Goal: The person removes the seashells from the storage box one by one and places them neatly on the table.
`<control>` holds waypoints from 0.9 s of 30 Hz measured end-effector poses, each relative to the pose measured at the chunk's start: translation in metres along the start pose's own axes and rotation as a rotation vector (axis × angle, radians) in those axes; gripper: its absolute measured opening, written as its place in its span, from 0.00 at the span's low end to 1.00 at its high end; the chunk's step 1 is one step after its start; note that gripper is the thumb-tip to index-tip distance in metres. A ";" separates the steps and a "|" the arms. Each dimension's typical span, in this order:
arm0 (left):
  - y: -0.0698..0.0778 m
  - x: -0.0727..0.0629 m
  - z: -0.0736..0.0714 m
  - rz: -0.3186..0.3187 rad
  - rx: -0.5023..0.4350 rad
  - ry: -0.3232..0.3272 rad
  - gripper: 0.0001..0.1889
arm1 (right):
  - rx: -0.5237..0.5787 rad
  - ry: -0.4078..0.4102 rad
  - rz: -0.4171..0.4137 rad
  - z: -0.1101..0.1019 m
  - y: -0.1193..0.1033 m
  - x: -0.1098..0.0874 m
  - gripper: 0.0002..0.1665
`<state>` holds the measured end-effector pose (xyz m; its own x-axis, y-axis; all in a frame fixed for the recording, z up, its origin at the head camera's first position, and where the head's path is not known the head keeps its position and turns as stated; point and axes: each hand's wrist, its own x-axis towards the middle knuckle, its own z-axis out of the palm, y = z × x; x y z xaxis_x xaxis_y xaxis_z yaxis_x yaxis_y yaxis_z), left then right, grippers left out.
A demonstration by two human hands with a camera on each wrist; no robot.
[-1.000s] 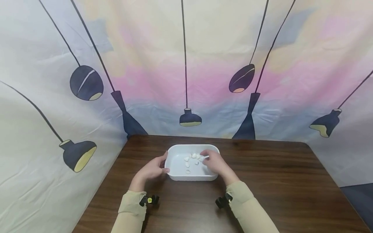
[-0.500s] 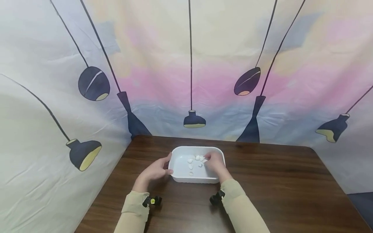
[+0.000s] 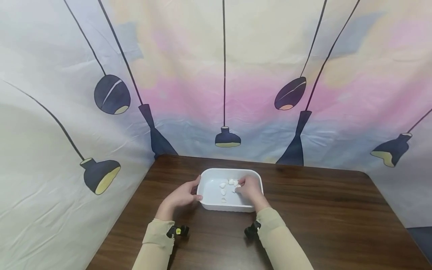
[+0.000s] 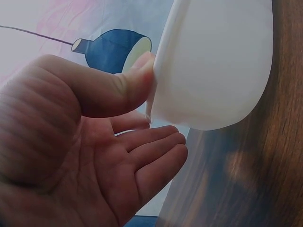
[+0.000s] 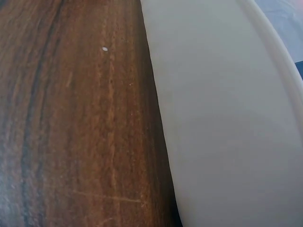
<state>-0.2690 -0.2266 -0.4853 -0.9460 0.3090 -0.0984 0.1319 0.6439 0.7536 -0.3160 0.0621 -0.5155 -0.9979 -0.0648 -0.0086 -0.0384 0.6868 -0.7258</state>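
A white rectangular tray (image 3: 226, 207) stands on the table with several small white pieces (image 3: 223, 192), shaped like garlic cloves, on its floor. My left hand (image 3: 182, 195) holds the tray's left end. In the left wrist view the thumb of my left hand (image 4: 80, 137) presses the tray's rim, the index finger behind it, the other fingers extended below the tray (image 4: 218, 61). My right hand (image 3: 250, 189) reaches over the right end, fingertips pinching a small white piece (image 3: 237, 186), partly hidden. The right wrist view shows only the tray's outer wall (image 5: 227, 104), no hand.
Dark wood table (image 3: 324, 213) extends around the tray, widest on the right. A tiny white speck (image 5: 105, 48) lies on the wood. Behind the table hangs a cloth backdrop (image 3: 189, 123) printed with lamps. Each sleeve carries a black wrist device (image 3: 177, 231).
The whole scene shifts slightly right as the head view turns. My right hand's fingertips move down and inward among the white pieces, reaching a nearer one. My left hand keeps its hold on the tray.
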 end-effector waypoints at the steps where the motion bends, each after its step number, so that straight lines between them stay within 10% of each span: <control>1: 0.000 0.000 0.000 0.002 -0.003 -0.001 0.45 | -0.001 0.000 0.001 0.000 0.000 0.000 0.12; 27: 0.003 0.001 -0.001 0.059 0.035 -0.020 0.45 | 0.061 -0.058 0.036 -0.013 -0.014 -0.001 0.18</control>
<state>-0.2696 -0.2254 -0.4823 -0.9302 0.3609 -0.0671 0.1983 0.6479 0.7355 -0.3148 0.0622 -0.4960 -0.9938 -0.0837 -0.0737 0.0025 0.6439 -0.7651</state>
